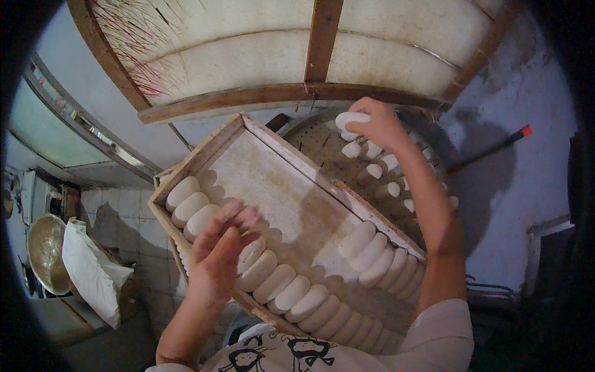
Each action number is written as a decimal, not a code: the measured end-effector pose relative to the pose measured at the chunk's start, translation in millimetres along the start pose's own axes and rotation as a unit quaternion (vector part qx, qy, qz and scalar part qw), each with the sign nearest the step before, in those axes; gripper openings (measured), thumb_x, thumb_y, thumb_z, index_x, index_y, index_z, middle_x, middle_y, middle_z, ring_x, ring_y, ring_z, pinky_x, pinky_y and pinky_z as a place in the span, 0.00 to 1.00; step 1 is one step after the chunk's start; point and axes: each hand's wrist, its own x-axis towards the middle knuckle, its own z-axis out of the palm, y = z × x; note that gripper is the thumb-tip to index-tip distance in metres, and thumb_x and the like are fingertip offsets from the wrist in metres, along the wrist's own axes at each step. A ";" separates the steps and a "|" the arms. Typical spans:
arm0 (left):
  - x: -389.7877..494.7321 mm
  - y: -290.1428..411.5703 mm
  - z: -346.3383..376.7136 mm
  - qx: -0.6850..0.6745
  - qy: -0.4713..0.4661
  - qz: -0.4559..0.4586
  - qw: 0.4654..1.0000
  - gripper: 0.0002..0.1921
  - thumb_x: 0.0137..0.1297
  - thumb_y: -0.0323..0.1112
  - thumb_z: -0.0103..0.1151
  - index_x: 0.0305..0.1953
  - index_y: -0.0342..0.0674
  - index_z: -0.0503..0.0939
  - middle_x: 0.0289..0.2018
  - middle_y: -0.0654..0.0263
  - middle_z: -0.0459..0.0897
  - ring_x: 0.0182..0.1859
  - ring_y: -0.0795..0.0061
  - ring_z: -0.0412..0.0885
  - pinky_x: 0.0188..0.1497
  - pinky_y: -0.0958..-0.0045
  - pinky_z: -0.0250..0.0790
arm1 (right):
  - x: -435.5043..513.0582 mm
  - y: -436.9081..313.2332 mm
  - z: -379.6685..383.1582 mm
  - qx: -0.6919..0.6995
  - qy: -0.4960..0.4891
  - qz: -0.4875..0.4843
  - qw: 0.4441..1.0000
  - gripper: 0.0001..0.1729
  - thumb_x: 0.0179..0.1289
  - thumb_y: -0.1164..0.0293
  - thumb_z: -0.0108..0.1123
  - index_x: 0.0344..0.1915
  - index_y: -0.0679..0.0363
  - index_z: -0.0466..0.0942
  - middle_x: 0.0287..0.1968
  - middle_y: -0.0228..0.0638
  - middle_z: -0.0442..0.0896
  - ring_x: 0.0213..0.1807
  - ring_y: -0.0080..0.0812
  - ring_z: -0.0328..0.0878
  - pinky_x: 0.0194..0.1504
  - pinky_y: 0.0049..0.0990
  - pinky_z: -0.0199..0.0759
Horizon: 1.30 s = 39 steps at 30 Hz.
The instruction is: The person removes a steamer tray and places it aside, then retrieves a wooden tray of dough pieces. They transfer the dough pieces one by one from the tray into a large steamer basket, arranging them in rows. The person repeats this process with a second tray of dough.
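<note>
A floured wooden tray [279,186] lies slantwise before me. Along its near side runs a long row of oval dough pieces [293,297], and a shorter row [367,246] lines its right part. My left hand [223,242], somewhat blurred, hovers over the near row with fingers curled apart; I see nothing in it. My right hand [376,123] holds a white dough piece [351,120] over the far part of a round perforated metal steamer tray [320,144]. Several dough pieces [374,170] stand on that steamer tray, spaced apart, some hidden by my right forearm.
Beyond the trays hangs a wooden-framed panel [320,88] with thin reddish sticks at its left. A stick with an orange end [504,142] is at the right. A metal bowl [46,253] and a white sack [90,274] are at the left. Another tray shows beneath the wooden one.
</note>
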 end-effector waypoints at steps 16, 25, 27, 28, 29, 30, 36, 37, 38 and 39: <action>-65.8 -9.4 -28.4 0.138 0.016 -0.008 0.990 0.12 0.70 0.31 0.54 0.51 0.34 0.76 0.45 0.62 0.82 0.48 0.71 0.78 0.55 0.68 0.69 | -138.3 -57.9 13.6 -0.006 -0.239 -0.224 0.945 0.25 0.50 0.64 0.70 0.48 0.59 0.78 0.46 0.43 0.80 0.52 0.46 0.76 0.55 0.37 0.70; -61.9 -30.4 22.6 0.147 -0.073 -0.041 0.986 0.09 0.70 0.26 0.50 0.48 0.33 0.77 0.42 0.61 0.83 0.46 0.71 0.80 0.54 0.68 0.70 | -214.2 -27.8 32.6 0.245 -0.029 0.043 0.968 0.20 0.63 0.65 0.62 0.52 0.59 0.75 0.46 0.38 0.81 0.49 0.38 0.78 0.52 0.36 0.72; -65.6 -31.4 30.8 0.163 -0.078 -0.024 0.983 0.09 0.70 0.25 0.50 0.48 0.33 0.77 0.42 0.60 0.83 0.46 0.70 0.80 0.52 0.69 0.71 | -214.0 -4.4 9.7 0.498 0.086 0.160 0.848 0.19 0.69 0.62 0.56 0.54 0.59 0.74 0.46 0.37 0.82 0.47 0.34 0.79 0.50 0.34 0.74; -67.3 -30.4 34.9 0.169 -0.080 -0.015 0.982 0.08 0.70 0.25 0.50 0.47 0.32 0.77 0.42 0.60 0.83 0.45 0.70 0.80 0.51 0.69 0.71 | -217.1 15.3 -10.1 0.608 0.175 0.195 0.749 0.20 0.71 0.59 0.53 0.55 0.60 0.74 0.45 0.35 0.82 0.45 0.31 0.80 0.49 0.33 0.75; -69.6 -29.4 38.8 0.198 -0.045 -0.022 0.979 0.08 0.69 0.24 0.50 0.46 0.32 0.77 0.41 0.61 0.83 0.43 0.71 0.80 0.50 0.70 0.72 | -216.0 22.3 -36.2 0.634 0.202 0.189 0.722 0.22 0.72 0.57 0.52 0.56 0.61 0.73 0.45 0.36 0.82 0.45 0.30 0.79 0.49 0.31 0.75; -71.7 -29.2 39.5 0.200 -0.041 -0.014 0.979 0.07 0.69 0.24 0.50 0.45 0.32 0.77 0.40 0.61 0.83 0.43 0.71 0.81 0.50 0.70 0.72 | -222.3 25.4 -67.1 0.653 0.235 0.182 0.696 0.24 0.72 0.55 0.50 0.57 0.62 0.73 0.46 0.36 0.81 0.45 0.29 0.79 0.49 0.30 0.75; -81.9 -22.7 36.1 0.216 -0.022 0.007 0.976 0.08 0.69 0.30 0.54 0.45 0.34 0.77 0.40 0.61 0.82 0.41 0.72 0.80 0.49 0.71 0.72 | -335.5 115.9 -158.1 0.067 0.022 0.292 0.954 0.31 0.56 0.65 0.67 0.60 0.61 0.72 0.49 0.42 0.81 0.46 0.34 0.80 0.49 0.33 0.73; -78.5 -26.2 22.8 0.198 -0.010 -0.001 0.980 0.08 0.70 0.30 0.53 0.46 0.34 0.76 0.40 0.62 0.82 0.41 0.72 0.80 0.49 0.70 0.72 | -343.2 122.7 -164.9 -0.014 0.008 0.283 0.959 0.32 0.52 0.66 0.69 0.59 0.60 0.73 0.48 0.43 0.82 0.45 0.34 0.81 0.49 0.34 0.74; -77.3 -27.2 23.2 0.203 -0.014 -0.002 0.979 0.09 0.70 0.30 0.53 0.46 0.34 0.76 0.40 0.62 0.82 0.41 0.72 0.81 0.49 0.70 0.72 | -350.6 124.2 -167.5 -0.081 0.001 0.271 0.959 0.34 0.48 0.67 0.71 0.58 0.60 0.75 0.47 0.43 0.82 0.43 0.35 0.81 0.48 0.34 0.74; -76.7 -27.9 23.6 0.208 -0.017 -0.002 0.978 0.09 0.70 0.30 0.52 0.47 0.34 0.76 0.40 0.62 0.82 0.41 0.72 0.81 0.50 0.70 0.72 | -352.9 127.0 -169.4 -0.120 -0.037 0.276 0.953 0.33 0.46 0.67 0.72 0.55 0.60 0.77 0.47 0.44 0.82 0.43 0.36 0.81 0.48 0.34 0.74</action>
